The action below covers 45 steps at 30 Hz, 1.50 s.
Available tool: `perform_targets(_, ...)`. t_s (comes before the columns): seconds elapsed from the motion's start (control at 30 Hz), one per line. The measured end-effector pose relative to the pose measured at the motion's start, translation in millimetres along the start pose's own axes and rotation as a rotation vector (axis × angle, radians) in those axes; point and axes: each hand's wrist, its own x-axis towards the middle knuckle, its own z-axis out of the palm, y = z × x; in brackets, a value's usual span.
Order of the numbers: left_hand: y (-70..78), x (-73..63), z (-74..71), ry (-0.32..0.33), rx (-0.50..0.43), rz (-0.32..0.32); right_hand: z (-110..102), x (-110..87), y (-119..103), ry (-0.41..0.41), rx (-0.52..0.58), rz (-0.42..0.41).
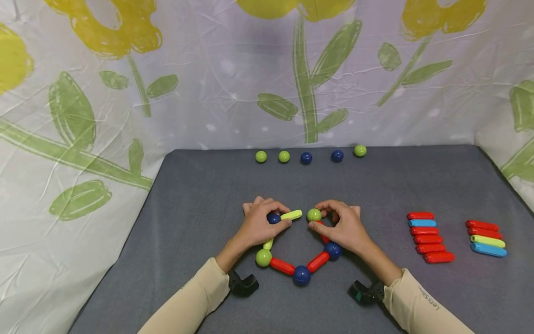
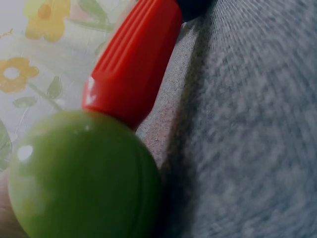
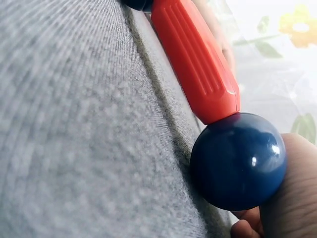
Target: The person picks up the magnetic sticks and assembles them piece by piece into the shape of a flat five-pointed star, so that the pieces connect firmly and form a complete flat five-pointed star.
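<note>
Balls and rods joined end to end form an almost closed ring on the dark grey table. My left hand [image 1: 263, 220] pinches a blue ball [image 1: 273, 218] at the ring's upper left; a yellow rod [image 1: 291, 215] sticks out from it to the right. Across a small gap, my right hand [image 1: 343, 227] pinches a green ball [image 1: 314, 215], whose red rod is partly covered by the fingers. Along the bottom run a green ball [image 2: 84, 178], a red rod [image 2: 133, 64], a blue ball [image 1: 301, 275], another red rod [image 3: 195, 59] and a blue ball [image 3: 238, 161].
Several green and blue balls [image 1: 306, 158] line the table's back edge. To the right lie two columns of loose rods, one mostly red [image 1: 428, 239], the other red, yellow and blue [image 1: 487, 240]. A flowered cloth [image 1: 217, 93] hangs behind the table [image 1: 187, 185].
</note>
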Motion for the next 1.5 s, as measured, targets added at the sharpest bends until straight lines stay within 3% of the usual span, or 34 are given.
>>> perform_targets(0.13, 0.1, -0.3, -0.3, -0.037, -0.028, 0.048, 0, 0.5, 1, -0.013, 0.021, -0.008)
perform_targets(0.3, 0.3, -0.6, 0.0, -0.075, -0.013, 0.057, 0, 0.2, 2, -0.027, 0.043, -0.031)
perform_targets(0.53, -0.6, -0.4, -1.6, -0.061, -0.072, 0.057, 1, 1.3, 3, 0.018, 0.033, -0.056)
perform_targets(0.73, -1.9, 0.2, -3.9, -0.021, -0.184, 0.016, -2, 2.1, 7, 0.211, -0.062, 0.092)
perform_targets(0.93, -4.7, 0.5, -1.1, 0.086, -0.089, -0.035, -6, 1.9, 7, 0.341, -0.09, 0.248)
perform_targets(1.07, -7.6, 0.5, 0.0, 0.155, -0.024, -0.063, -7, 2.3, 7, 0.277, -0.103, 0.221)
perform_targets(1.23, -9.4, 0.9, -0.1, 0.223, -0.025, -0.068, -6, 2.6, 7, 0.156, -0.108, 0.13)
perform_targets(1.5, -10.5, 1.0, 1.4, 0.254, -0.062, -0.064, -5, 1.4, 7, 0.117, -0.047, 0.087)
